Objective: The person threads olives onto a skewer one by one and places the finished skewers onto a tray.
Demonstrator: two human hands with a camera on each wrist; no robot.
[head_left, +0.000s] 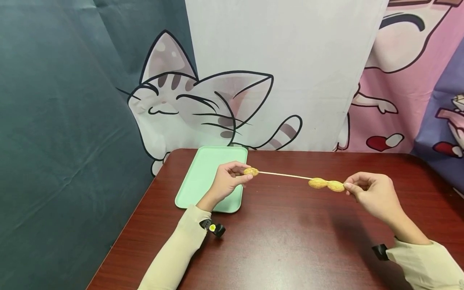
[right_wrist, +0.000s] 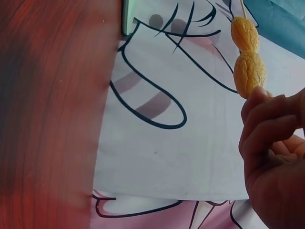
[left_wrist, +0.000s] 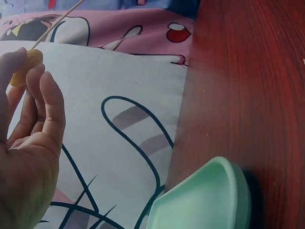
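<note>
A thin pale skewer [head_left: 284,175] stretches between both hands, above the table. Toward its right end sit two wrinkled, yellow oval food pieces [head_left: 327,185], end to end; their exact kind cannot be told. My left hand [head_left: 229,180] pinches another such yellow piece [head_left: 251,172] between thumb and fingers, and the skewer's left end meets it. Whether the tip has gone into that piece is hidden. My right hand [head_left: 373,195] pinches at the far end of the pair, and its fingertips touch the lower piece [right_wrist: 249,74] in the right wrist view.
A light green tray [head_left: 193,177] lies on the dark red wooden table [head_left: 290,241], behind and beneath my left hand. Cloth backdrops with cartoon cats [head_left: 203,96] hang along the table's back edge. A black strap device [head_left: 214,227] is on the left sleeve.
</note>
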